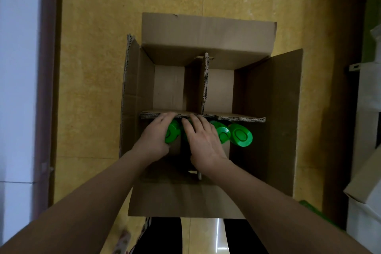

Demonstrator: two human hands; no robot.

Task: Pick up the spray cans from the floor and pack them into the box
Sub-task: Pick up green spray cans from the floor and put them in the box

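An open cardboard box [266, 109] stands on the floor, split by cardboard dividers [206, 84] into compartments. Green-capped spray cans stand upright in the near row, just behind the cross divider. My left hand [153, 140] curls round the leftmost green cap [172, 133], thumb below it. My right hand [203, 142] lies flat with straight fingers on the cap beside it, mostly hiding it. Two more green caps [222, 134] [241, 135] show to the right of my right hand. The two far compartments hold nothing.
The box flaps [206, 29] stand open on all sides over a yellow tiled floor [92, 68]. A white wall and dark skirting [47, 88] run along the left. White boxes [365, 202] and green packaging sit at the right edge. My legs are below the box.
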